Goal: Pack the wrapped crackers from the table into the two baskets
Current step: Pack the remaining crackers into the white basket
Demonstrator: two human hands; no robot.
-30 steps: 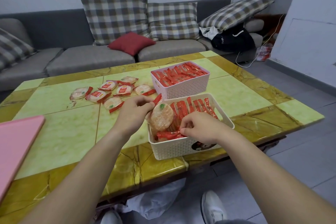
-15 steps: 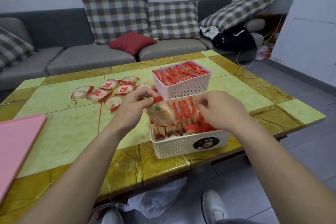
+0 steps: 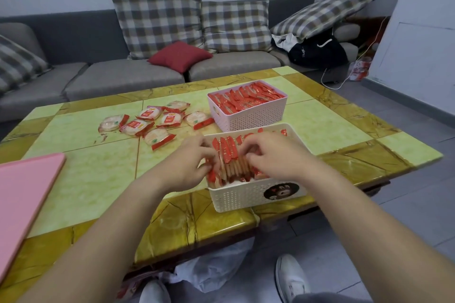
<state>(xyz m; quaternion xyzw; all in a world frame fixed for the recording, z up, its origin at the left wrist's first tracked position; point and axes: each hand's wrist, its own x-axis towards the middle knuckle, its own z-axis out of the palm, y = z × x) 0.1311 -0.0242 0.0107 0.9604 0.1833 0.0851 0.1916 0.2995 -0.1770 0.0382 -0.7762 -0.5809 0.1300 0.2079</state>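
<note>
Table [image 3: 93,179] of green and yellow stone carried everything. White basket [image 3: 241,198] sat at its near edge, and its row of crackers [image 3: 227,155] stood on edge, each long axis running six to twelve o'clock. Pink basket [image 3: 251,118], full, stood just beyond at twelve. Loose crackers [image 3: 152,120] lay flat at ten o'clock from the left hand [image 3: 187,165], the nearer one and probably the one to reach next. Its curled fingers pinched the end cracker [image 3: 211,174] at the row's nine o'clock side. Right hand [image 3: 270,155] had bent fingers on the row's tops; whether they gripped could not be told
</note>
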